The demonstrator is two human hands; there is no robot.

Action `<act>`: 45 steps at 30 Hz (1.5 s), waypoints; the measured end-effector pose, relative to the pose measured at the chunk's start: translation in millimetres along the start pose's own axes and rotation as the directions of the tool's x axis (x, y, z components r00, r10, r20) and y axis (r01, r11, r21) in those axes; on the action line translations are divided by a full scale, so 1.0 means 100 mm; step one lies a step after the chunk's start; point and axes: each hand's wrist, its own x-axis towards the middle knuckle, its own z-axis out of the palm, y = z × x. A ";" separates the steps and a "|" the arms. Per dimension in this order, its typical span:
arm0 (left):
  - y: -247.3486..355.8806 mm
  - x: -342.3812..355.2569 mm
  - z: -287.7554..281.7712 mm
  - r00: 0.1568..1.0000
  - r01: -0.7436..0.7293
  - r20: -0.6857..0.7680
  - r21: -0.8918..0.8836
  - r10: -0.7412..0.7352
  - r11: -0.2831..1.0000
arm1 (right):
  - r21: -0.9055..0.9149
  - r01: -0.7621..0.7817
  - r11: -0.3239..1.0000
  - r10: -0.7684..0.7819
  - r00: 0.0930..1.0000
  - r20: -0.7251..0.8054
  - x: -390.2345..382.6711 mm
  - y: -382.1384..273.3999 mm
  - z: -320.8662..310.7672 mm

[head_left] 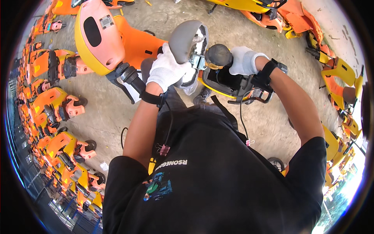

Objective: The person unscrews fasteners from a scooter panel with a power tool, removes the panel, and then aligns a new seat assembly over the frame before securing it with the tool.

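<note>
A grey saddle (184,42) is tipped on its side in front of me, its pale underside and a metal clamp (198,61) facing right. My left hand (168,69), in a white knit glove, is closed around the saddle's near left side. Just right of the clamp sits a dark round-topped part (219,55). Against its right side rests my right hand (246,61), also gloved, with its fingers curled and partly hidden; what they hold does not show. Below is a black open basket-like compartment with a yellow rim (220,93).
At left stands the scooter's pink, yellow and orange front body (102,37), with a black handlebar grip (133,79) near my left wrist. Rows of similar scooters (50,103) line the left side; more yellow and orange ones (343,78) stand at right. The floor (102,117) is concrete.
</note>
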 end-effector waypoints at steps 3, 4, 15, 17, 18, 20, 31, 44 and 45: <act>-0.08 0.06 0.04 1.000 -0.020 0.012 0.001 0.020 1.000 | -0.033 0.022 0.999 -0.022 1.000 0.003 -0.01 -0.03 -0.02; -0.09 0.06 0.05 1.000 -0.016 0.004 0.026 0.016 1.000 | -0.019 0.032 0.999 -0.032 0.999 0.004 -0.03 -0.05 -0.03; -0.07 0.09 0.03 0.999 0.003 0.052 0.050 -0.006 0.999 | -0.084 0.034 0.996 -0.036 0.999 -0.013 -0.02 -0.12 0.03; -0.06 0.09 0.02 0.998 0.013 0.061 0.048 -0.015 0.999 | -0.089 0.031 0.996 -0.032 0.999 -0.012 -0.03 -0.13 0.02; -0.06 0.08 0.01 0.998 0.014 0.060 0.047 -0.017 0.999 | -0.093 0.028 0.995 -0.028 1.000 -0.005 -0.03 -0.14 0.01; -0.05 0.08 -0.01 0.996 -0.012 0.092 0.036 0.009 0.999 | -0.099 0.026 0.995 -0.026 1.000 0.003 -0.06 -0.16 0.00; -0.04 0.07 -0.04 0.992 0.014 0.121 0.046 -0.019 0.999 | -0.042 0.054 0.998 -0.055 0.998 -0.016 -0.09 -0.18 -0.01; -0.02 0.07 -0.03 0.990 0.016 0.137 0.053 -0.023 0.998 | -0.053 0.069 0.996 -0.071 0.996 -0.045 -0.08 -0.17 0.00; -0.01 0.06 -0.04 0.990 0.019 0.135 0.052 -0.026 0.998 | -0.068 0.024 0.997 -0.024 1.000 0.002 -0.11 -0.20 -0.04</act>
